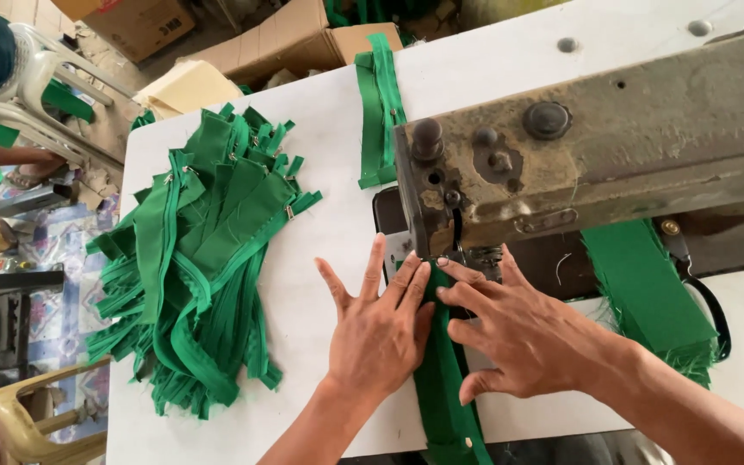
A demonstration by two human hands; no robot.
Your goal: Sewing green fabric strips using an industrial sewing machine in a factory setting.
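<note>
Head view: your left hand lies flat, fingers spread, pressing the green strip onto the white table. Your right hand is also open and flat, touching the strip's right edge, fingertips just beside the sewing machine foot. The strip runs from under the machine head toward you. A pile of green zipper pieces sits left, well apart.

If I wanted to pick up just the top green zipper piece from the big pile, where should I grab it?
Probably pinch the upper end of the top strip on the pile of green zipper pieces, coming from above. That end fans out free near the pile's top, while the lower ends are tangled under other strips. Both hands, the left hand and right hand, lie flat on the strip at the sewing machine.
</note>
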